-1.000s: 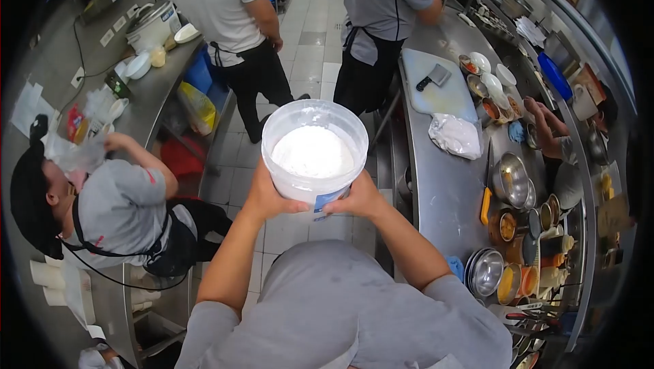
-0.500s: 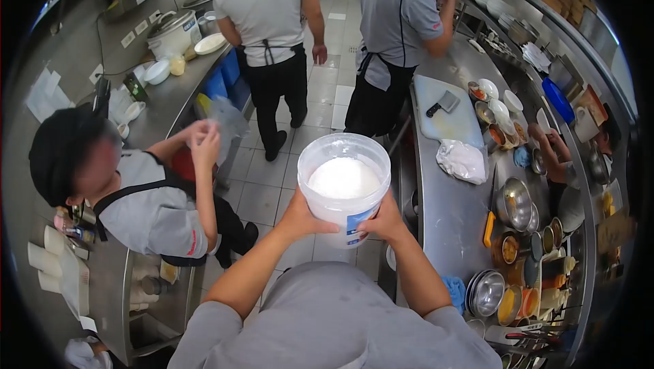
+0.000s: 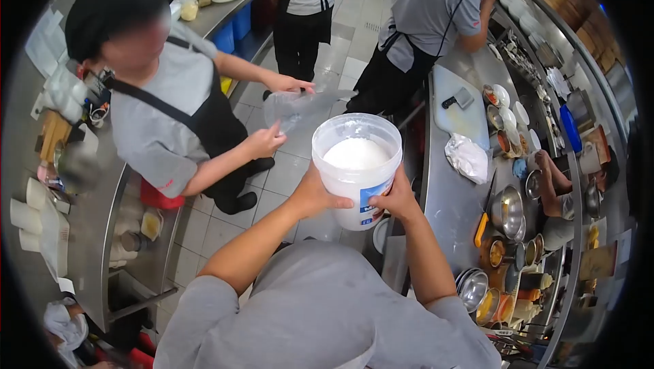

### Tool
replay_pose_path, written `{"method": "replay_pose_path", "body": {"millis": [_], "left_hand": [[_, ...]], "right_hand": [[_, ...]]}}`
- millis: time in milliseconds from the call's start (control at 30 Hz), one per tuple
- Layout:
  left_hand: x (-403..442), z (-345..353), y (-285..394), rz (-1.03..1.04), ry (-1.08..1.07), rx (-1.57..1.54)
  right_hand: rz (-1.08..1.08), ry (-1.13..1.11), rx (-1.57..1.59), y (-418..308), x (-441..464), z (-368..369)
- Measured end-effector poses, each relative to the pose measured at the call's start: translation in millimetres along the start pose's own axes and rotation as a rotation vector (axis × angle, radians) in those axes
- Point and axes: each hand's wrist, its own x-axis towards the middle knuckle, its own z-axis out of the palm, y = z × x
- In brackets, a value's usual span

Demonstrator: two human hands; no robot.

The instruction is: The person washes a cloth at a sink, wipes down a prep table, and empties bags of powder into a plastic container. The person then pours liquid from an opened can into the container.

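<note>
Both of my hands grip a translucent white plastic tub (image 3: 346,195) in front of my chest. It has no lid on, and white powder (image 3: 356,154) fills part of it. A blue printed label shows on its right side. My left hand (image 3: 319,192) wraps round the tub's left wall with the thumb across the front. On the opposite wall, my right hand (image 3: 397,198) presses with its thumb beside the label. Just to the left, a co-worker's hands stretch a clear plastic bag (image 3: 300,106) near the tub's rim.
That co-worker (image 3: 163,89) stands close on my left, and two people (image 3: 429,21) are ahead in the aisle. The steel counter (image 3: 446,212) on my right carries a cutting board (image 3: 458,113) with a cleaver (image 3: 460,100), a white bag (image 3: 468,158), metal bowls (image 3: 507,212) and sauce containers.
The co-worker on the left has turned towards me and brought the plastic bag near the tub. The tub has shifted slightly up and right in view, still in both hands.
</note>
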Motion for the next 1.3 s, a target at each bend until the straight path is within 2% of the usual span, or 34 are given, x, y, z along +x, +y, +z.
{"method": "replay_pose_path", "body": {"millis": [200,400,567,933,1167,1300], "left_hand": [[-4,-14,15,-0.030,-0.013,-0.114],[-12,-39,-8,0.041,0.047,-0.005],[-21,-47,-21,0.003,0.068,-0.049],[-34,-50,-29,0.023,0.089,-0.083],[-61,-58,-72,-0.058,0.151,-0.088],[-68,-58,-67,-0.086,0.169,-0.162]], "right_hand": [[0.032,-0.035,0.013,8,7,16],[0.059,0.000,0.127,43,13,32],[0.119,0.006,0.113,54,14,41],[0.155,-0.030,0.096,42,16,56],[0.219,-0.118,0.033,66,20,60],[0.238,-0.148,0.006,68,25,66]]}}
